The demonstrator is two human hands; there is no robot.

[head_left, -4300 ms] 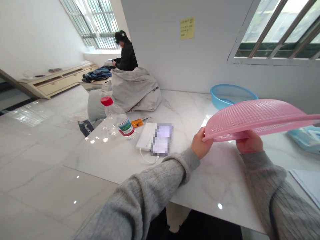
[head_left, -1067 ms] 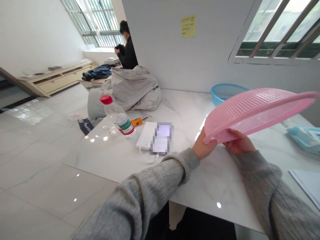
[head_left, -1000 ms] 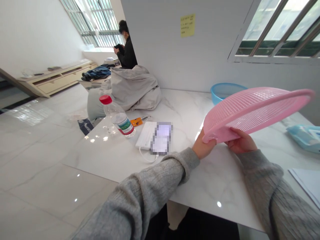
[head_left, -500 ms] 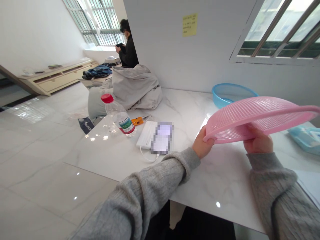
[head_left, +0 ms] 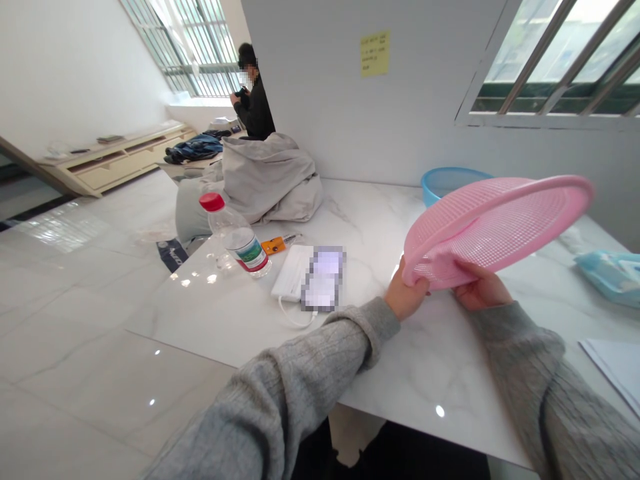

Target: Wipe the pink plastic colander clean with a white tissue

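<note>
- Pink basket (head_left: pixel 493 230): held tilted above the table (head_left: pixel 400 363), its open side turned more toward the camera than half a second ago.
- Left hand (head_left: pixel 406 293) pinches its rim; right hand (head_left: pixel 481 287), now closer to the left, grips its lower edge, thumb on the mesh.
- Blue basin (head_left: pixel 440 183), behind, shows less than before.
- Also on the table: bottle (head_left: pixel 240 243), phone (head_left: pixel 324 277).
- Yellow note (head_left: pixel 375 53) on the wall (head_left: pixel 325 127); a person (head_left: pixel 259 110) near the far window (head_left: pixel 193 50).

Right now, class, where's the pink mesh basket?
In the head view, the pink mesh basket is right of centre, held tilted by the left hand and right hand before the blue basin.
</note>
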